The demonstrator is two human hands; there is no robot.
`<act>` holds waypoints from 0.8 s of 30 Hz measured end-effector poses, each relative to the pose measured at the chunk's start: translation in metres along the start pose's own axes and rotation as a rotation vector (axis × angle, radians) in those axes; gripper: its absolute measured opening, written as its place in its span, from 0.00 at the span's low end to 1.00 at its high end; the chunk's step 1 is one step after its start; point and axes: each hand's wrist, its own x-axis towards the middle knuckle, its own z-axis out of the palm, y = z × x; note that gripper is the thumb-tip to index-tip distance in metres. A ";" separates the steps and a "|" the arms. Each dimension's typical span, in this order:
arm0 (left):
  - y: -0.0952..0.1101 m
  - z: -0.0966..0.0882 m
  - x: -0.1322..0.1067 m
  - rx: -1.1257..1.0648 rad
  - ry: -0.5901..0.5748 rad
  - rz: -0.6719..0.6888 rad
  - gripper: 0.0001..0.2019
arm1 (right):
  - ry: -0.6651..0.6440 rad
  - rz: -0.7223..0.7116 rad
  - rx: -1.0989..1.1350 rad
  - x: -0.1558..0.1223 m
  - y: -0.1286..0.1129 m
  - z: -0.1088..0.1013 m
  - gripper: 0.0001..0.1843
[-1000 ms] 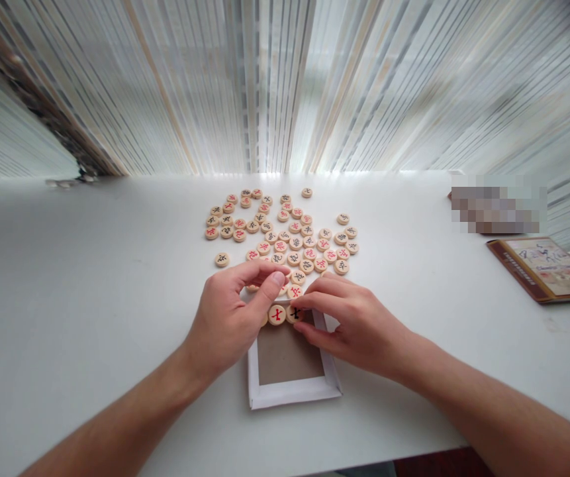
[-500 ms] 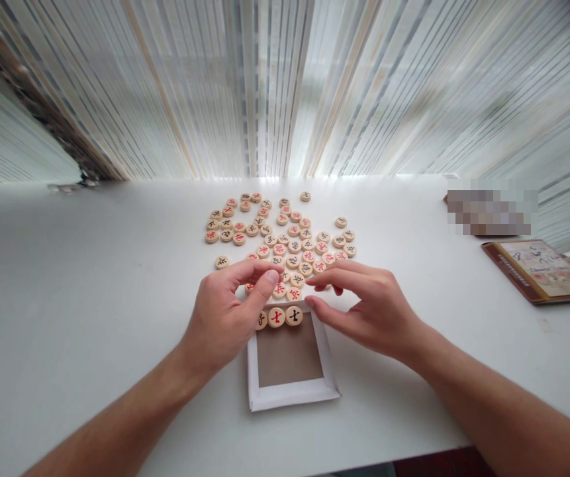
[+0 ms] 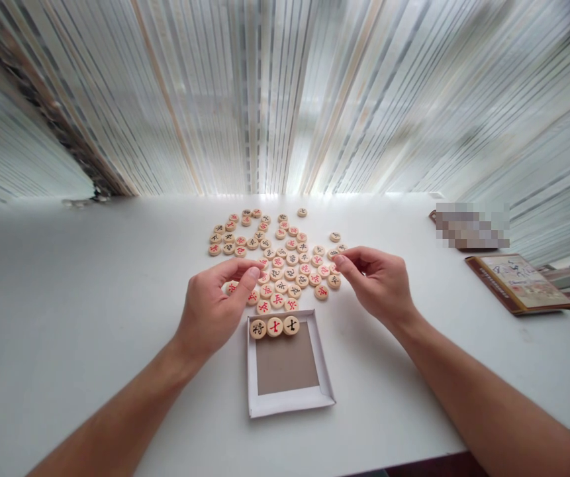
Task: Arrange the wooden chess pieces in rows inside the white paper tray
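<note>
Hovering above round wooden game pieces [image 3: 281, 286] on the tabletop [image 3: 91, 298], the left hand [image 3: 212, 308] and right hand [image 3: 377, 285] curl their fingers, any grasp unclear. Pieces look light and stiff, best pinched by the rims

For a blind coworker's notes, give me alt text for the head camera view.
The left hand and right hand reach over a scattered pile of round wooden Chinese chess pieces on a white table. Below them, three pieces sit in a row inside a white tray.
</note>
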 end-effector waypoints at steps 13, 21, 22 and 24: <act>-0.005 -0.002 0.003 0.099 0.006 0.004 0.12 | 0.018 0.035 0.014 0.006 0.008 -0.001 0.14; -0.006 -0.001 0.004 0.113 0.002 0.030 0.11 | 0.013 0.032 0.016 0.006 0.010 -0.001 0.15; -0.006 -0.001 0.004 0.113 -0.001 0.032 0.11 | 0.010 0.033 0.016 0.006 0.011 -0.001 0.15; -0.006 -0.001 0.003 0.109 -0.008 0.035 0.11 | 0.004 0.036 0.016 0.005 0.011 0.000 0.15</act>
